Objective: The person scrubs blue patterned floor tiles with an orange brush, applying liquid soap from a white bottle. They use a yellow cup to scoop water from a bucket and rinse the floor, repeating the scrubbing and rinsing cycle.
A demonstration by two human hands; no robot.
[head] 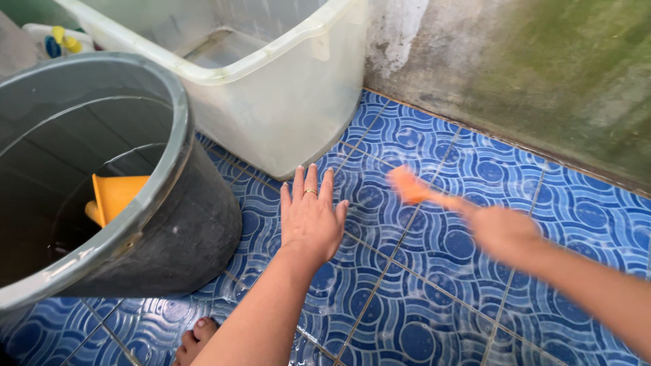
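Observation:
My left hand (310, 215) lies flat on the wet blue patterned floor tiles (407, 318), fingers spread, a ring on one finger, holding nothing. It rests just in front of the white plastic tub (285, 102) and right of the grey bucket (156, 224). My right hand (503, 232) is blurred with motion and grips the handle of an orange scrubbing brush (410, 186), whose head is down on the tiles to the right of my left hand.
An orange dipper (112, 198) floats in the water inside the grey bucket. Bottles (57, 39) stand behind the bucket at top left. A stained, mossy wall (542, 74) borders the tiles at the back right. My bare toes (196, 339) show at the bottom.

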